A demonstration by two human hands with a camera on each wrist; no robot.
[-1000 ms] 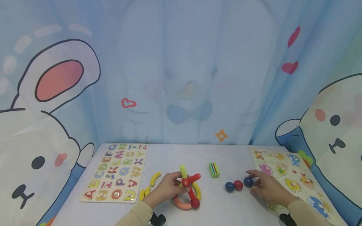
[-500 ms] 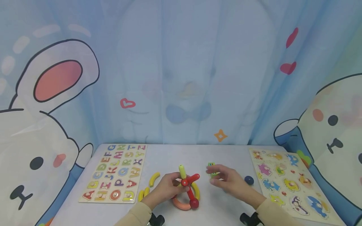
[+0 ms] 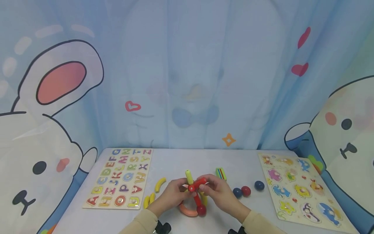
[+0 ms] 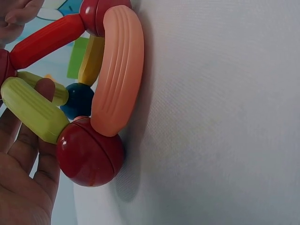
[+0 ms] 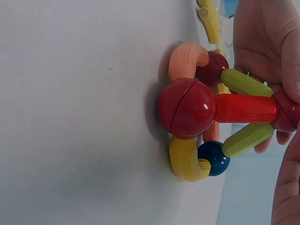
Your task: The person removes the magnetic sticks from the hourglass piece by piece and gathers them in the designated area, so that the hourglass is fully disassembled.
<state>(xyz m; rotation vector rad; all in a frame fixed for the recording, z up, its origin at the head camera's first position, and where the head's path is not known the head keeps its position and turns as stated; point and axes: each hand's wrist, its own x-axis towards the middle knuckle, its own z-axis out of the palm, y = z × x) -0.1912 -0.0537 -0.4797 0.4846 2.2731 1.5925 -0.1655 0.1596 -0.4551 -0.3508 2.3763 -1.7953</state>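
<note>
A stick-and-ball model, apparently a magnetic building toy, stands on the table. Its upper red ball joins a yellow-green rod and red rods. Lower down are a red ball, a curved orange rod, a curved yellow rod and a blue ball. My left hand holds the model near its upper ball from the left. From the right, my right hand pinches the upper-right red rod between thumb and fingers. The hands partly hide the model's far side.
Right of the model lie a blue ball, a red ball and another blue ball. A green striped block is behind. Curved yellow rods lie left, near the alphabet board. An animal puzzle board lies right.
My right hand has moved left from beside the loose blue ball, past the green block, to the model, and now pinches its red rod. My left hand has kept its hold.
</note>
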